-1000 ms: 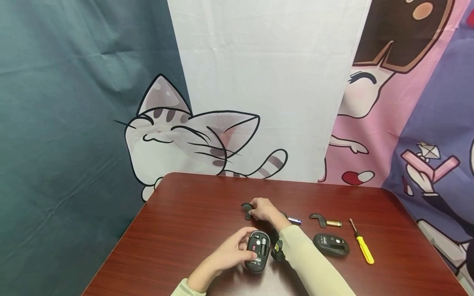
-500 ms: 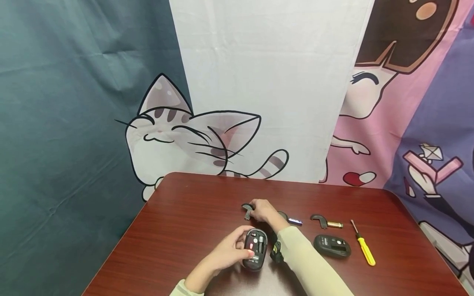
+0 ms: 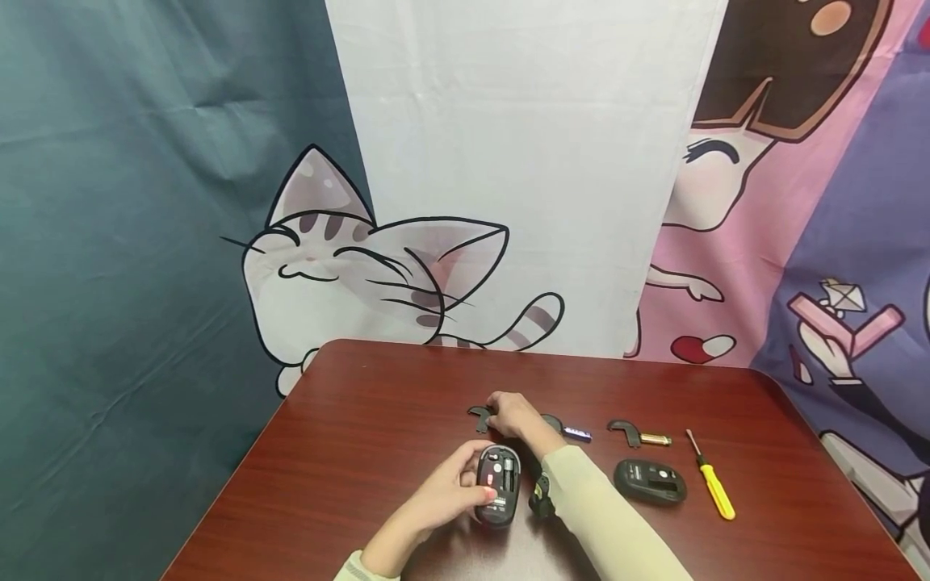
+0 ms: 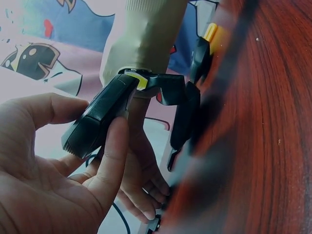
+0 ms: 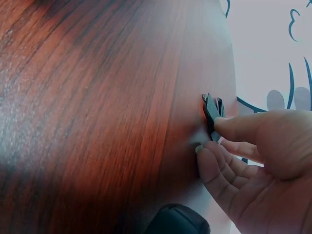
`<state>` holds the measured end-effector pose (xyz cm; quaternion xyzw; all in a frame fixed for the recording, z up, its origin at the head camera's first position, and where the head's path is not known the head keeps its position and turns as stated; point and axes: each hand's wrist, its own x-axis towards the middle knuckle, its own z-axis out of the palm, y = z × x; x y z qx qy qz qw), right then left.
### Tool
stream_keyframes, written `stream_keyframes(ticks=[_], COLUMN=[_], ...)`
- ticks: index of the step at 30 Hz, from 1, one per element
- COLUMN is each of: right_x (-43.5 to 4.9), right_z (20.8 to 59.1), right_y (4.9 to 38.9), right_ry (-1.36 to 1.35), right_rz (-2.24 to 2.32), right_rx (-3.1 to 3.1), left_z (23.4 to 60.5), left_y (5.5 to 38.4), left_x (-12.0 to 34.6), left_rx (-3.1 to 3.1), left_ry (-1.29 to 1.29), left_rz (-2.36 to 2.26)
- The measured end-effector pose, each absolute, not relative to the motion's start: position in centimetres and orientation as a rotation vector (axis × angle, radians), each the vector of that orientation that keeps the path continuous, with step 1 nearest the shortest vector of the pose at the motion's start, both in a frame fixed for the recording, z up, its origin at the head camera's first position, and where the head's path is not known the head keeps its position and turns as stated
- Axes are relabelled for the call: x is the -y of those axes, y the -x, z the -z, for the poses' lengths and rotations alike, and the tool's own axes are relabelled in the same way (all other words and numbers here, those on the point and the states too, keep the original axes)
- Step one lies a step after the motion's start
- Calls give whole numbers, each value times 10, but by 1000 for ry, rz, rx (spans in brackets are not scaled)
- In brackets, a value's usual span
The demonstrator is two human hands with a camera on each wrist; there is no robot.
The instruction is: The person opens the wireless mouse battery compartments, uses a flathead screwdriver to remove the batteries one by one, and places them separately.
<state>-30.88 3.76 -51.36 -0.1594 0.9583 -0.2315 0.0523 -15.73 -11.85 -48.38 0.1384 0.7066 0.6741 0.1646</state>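
Note:
My left hand [image 3: 446, 492] grips a black computer mouse [image 3: 498, 488], underside up, thumb across its lower part. Its battery slot is uncovered, with something pale at the slot's upper end, and a red spot glows beside it. In the left wrist view the mouse [image 4: 95, 117] shows edge-on between thumb and fingers. Farther back, my right hand [image 3: 514, 415] pinches a dark, hooked battery cover [image 3: 479, 416] low at the tabletop. The right wrist view has the cover [image 5: 210, 112] at the thumb and finger tips, part of it hidden by them.
Right of my right hand lie a blue-and-white battery [image 3: 577, 434] beside a partly hidden dark cover [image 3: 554, 423], then another hooked cover [image 3: 626, 432] with a gold battery [image 3: 655, 440]. A second upturned mouse [image 3: 650, 482] and a yellow-handled screwdriver [image 3: 715, 488] lie nearer the right.
The battery cover at my right fingertips has shifted slightly left and turned, the right hand moving with it. My left hand has brought the mouse slightly up and left; its red spot looks brighter.

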Motion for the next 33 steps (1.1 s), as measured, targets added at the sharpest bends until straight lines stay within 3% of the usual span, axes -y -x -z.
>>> stream_keyframes(ticks=[16,33], right_x=[-75,-149], right_z=[469,434], right_y=[284,240], right_ry=[487,466], right_rz=[872,901], right_rx=[-2890,-2979], left_z=[484,482], left_y=[160,163], left_x=[115,113], left_rx=[-1983,-2017], left_ry=[-383,-333], left_rz=[-1972,-2003])
